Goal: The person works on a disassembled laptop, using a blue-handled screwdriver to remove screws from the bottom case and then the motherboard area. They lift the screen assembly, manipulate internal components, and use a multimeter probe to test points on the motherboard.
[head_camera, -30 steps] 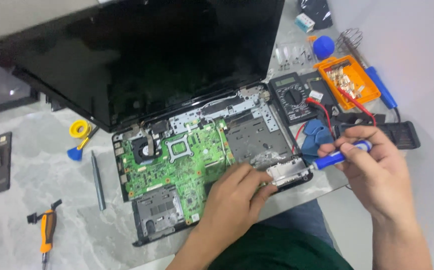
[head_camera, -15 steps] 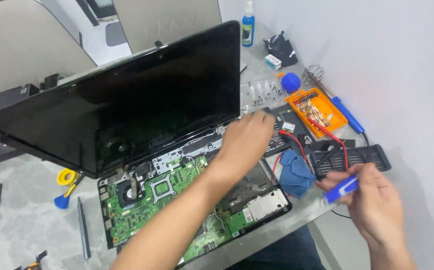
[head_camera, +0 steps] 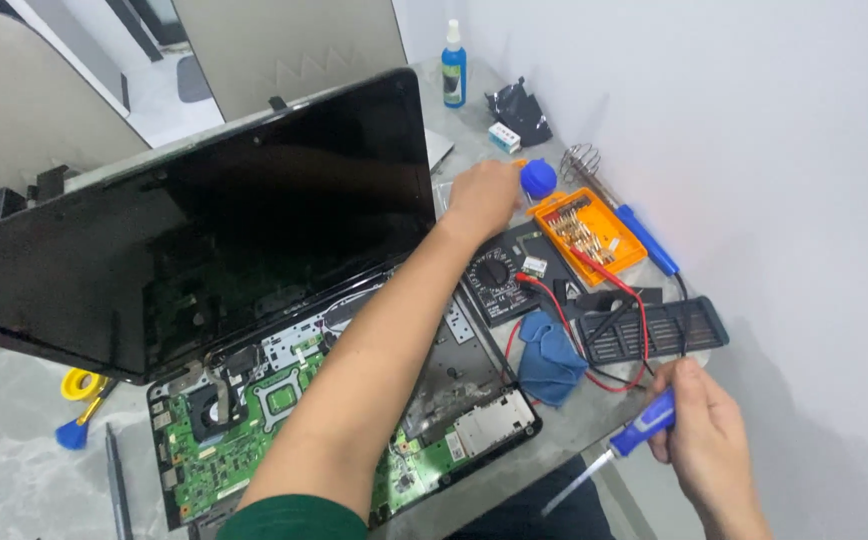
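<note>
An opened laptop lies on the grey table, its green motherboard (head_camera: 284, 410) bare and its black screen (head_camera: 214, 220) tilted up. My left hand (head_camera: 481, 197) reaches far across it, fingers closed down at the table beside a blue round blower (head_camera: 538, 180); what it grips is hidden. Off the table's near right edge, my right hand (head_camera: 709, 445) is closed around a blue-handled screwdriver (head_camera: 639, 437) whose shaft points down and to the left.
To the right stand an orange bit case (head_camera: 589, 232), a black multimeter (head_camera: 502, 285) with red leads, a blue cloth (head_camera: 549, 358) and a black vented cover (head_camera: 654, 330). A blue-capped bottle (head_camera: 453, 70) stands at the back. A yellow tape roll (head_camera: 82, 383) lies at left.
My left hand has left the motherboard and stretched to the back right, near the blue blower. My right hand has dropped toward the table's near edge with the screwdriver. The camera has tilted up.
</note>
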